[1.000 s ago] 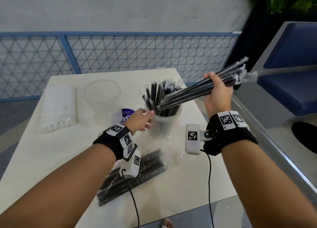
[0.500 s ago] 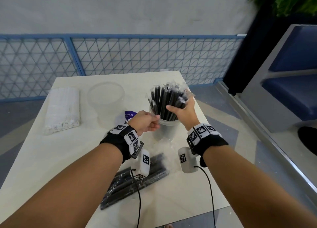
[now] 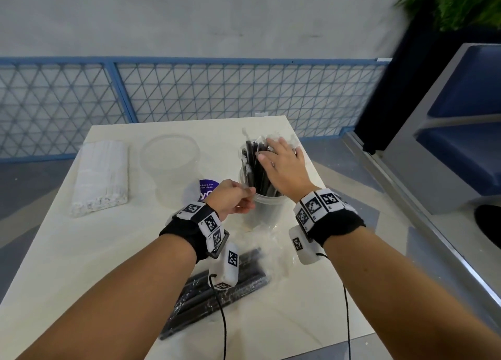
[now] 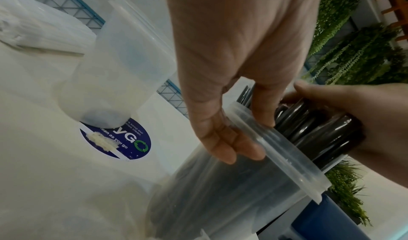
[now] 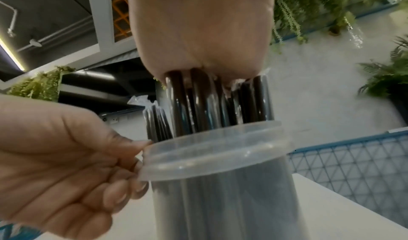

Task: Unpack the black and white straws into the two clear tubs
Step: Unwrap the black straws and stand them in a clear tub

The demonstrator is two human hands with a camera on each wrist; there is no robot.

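Head view. Bench (image 3: 67, 251), pale, fills the centre and lower left of the frame. Tub with black straws (image 3: 267, 210), centre; black straws (image 3: 253, 167) standing upright in it, wrapper ends above the rim. Right hand (image 3: 284, 167) laid flat on the straw tops, fingers straight and slightly spread, clamped on nothing. Left hand (image 3: 230, 197) at the tub's left rim, fingers curled together pinching it. Empty tub (image 3: 170, 167), left of centre, nothing in it. White straws (image 3: 101, 175), still packed, far left. Second pack of black straws (image 3: 217, 292), lower centre, lying partly under the left wrist camera. Loose clear wrapping (image 3: 273, 240) at the tub's foot. Purple sticker (image 3: 204, 191) between the tubs.

Left wrist view. Left hand (image 4: 225, 79): thumb inside the rim, fingers (image 4: 225, 149) outside on the tub wall (image 4: 220, 191). Empty tub (image 4: 123, 65), upper left.

Right wrist view. Right palm (image 5: 198, 34) pressing on the straw ends (image 5: 198, 100); tub rim (image 5: 216, 149) below.

Risks, as judged. An off-centre press could tip the tall, narrow tub if the rim pinch slips. Crowded straws may buckle or spring out. The loose wrapping underfoot may let the tub slide.
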